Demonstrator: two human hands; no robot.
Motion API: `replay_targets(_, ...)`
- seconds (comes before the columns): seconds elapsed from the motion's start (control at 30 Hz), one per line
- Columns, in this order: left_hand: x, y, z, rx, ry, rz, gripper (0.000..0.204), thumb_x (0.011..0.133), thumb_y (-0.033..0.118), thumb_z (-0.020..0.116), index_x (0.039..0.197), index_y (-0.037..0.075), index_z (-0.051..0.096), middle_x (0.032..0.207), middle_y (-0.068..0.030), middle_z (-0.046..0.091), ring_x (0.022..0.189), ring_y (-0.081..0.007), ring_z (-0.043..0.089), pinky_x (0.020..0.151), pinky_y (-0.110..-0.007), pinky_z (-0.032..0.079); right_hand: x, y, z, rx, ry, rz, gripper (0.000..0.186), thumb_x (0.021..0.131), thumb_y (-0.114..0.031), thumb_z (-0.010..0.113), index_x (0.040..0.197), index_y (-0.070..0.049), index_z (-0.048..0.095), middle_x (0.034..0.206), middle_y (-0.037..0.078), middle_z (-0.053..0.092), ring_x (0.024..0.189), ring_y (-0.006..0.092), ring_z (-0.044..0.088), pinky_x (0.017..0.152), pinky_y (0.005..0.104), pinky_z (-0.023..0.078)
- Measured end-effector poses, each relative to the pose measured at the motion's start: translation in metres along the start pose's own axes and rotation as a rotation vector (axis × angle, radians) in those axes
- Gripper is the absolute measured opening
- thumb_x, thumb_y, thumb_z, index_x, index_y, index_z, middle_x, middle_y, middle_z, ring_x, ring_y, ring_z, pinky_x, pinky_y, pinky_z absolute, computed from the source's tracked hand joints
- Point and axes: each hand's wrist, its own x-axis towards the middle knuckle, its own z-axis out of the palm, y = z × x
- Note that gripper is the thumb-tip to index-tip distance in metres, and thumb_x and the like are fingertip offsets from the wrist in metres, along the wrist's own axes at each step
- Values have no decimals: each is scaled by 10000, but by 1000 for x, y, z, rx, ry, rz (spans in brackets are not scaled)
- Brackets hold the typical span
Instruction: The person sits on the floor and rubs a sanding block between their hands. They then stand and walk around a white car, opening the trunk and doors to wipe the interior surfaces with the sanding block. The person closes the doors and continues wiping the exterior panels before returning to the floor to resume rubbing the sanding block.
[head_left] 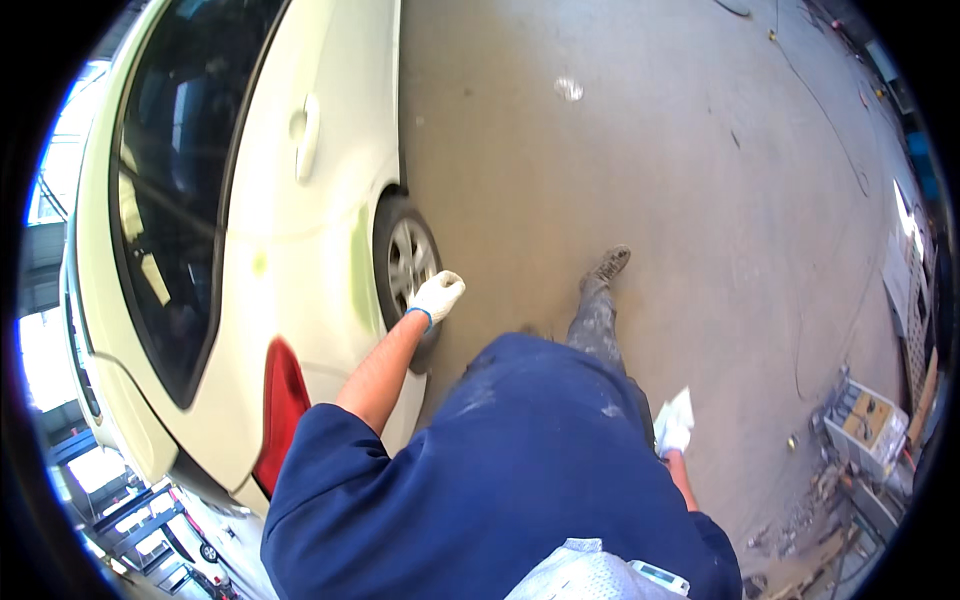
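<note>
My left hand (438, 294), in a white knit glove with a blue cuff, is out in front of the car's rear wheel (410, 262) in this view. Its fingers are curled in, and nothing shows in them. Down at my right side, my right hand (674, 440) wears a white glove too. A thin white sheet (680, 408), paper or cloth, sticks up from its grip. Along my left stands a pale cream car (310, 220) with a dull greenish patch (360, 265) over the wheel arch. Its red tail light (283, 415) is close to my left elbow.
Grey concrete floor (600, 160) stretches ahead, with a crumpled clear plastic piece (569, 89) on it. A thin cable (820, 105) runs along the right. At the lower right are a grey bin (868, 425) and scattered debris (800, 510). My shoe (612, 262) is stepping forward.
</note>
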Motion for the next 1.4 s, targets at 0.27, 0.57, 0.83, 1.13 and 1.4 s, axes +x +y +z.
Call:
replay_targets(0.27, 172, 150, 3, 364, -116, 89, 404, 916, 378, 532, 1079, 50, 703, 1077, -217, 705, 1052, -358, 671, 907, -444, 522, 260, -191, -1, 227, -143, 198, 326, 859, -244, 692, 1044, 24, 718, 903, 155, 723, 848, 284, 714, 743, 457, 569)
replay_targets(0.57, 329, 298, 0, 61, -274, -276, 536, 874, 490, 679, 1140, 27, 725, 1049, -163, 752, 1017, -289, 699, 898, -395, 523, 581, -764, 12, -154, 53, -391, 467, 879, -399, 705, 1040, 40, 725, 1030, 239, 727, 932, 350, 710, 834, 472, 539)
replay_targets(0.83, 570, 459, -199, 222, -77, -147, 461, 898, 385, 570, 1117, 4, 711, 1154, -225, 707, 1125, -385, 653, 989, -447, 500, 580, -1045, 71, -563, -86, -503, 510, 825, -479, 689, 936, 16, 730, 1001, 277, 696, 986, 444, 666, 860, 501, 528)
replay_targets(1.13, 857, 758, -418, -90, 270, -113, 346, 904, 308, 610, 1097, 36, 699, 972, -101, 729, 867, -223, 669, 809, -373, 534, 709, -1124, 145, -126, -289, 226, 498, 844, -487, 734, 1085, -51, 747, 1019, 132, 738, 863, 286, 692, 770, 446, 542)
replay_targets(1.4, 1022, 893, -450, -17, -15, -388, 480, 873, 397, 614, 1198, 55, 699, 1193, -161, 715, 1131, -294, 665, 991, -384, 500, 998, -1551, 229, -743, -154, -485, 532, 848, -467, 680, 1072, 14, 716, 1049, 254, 712, 968, 409, 698, 843, 503, 547)
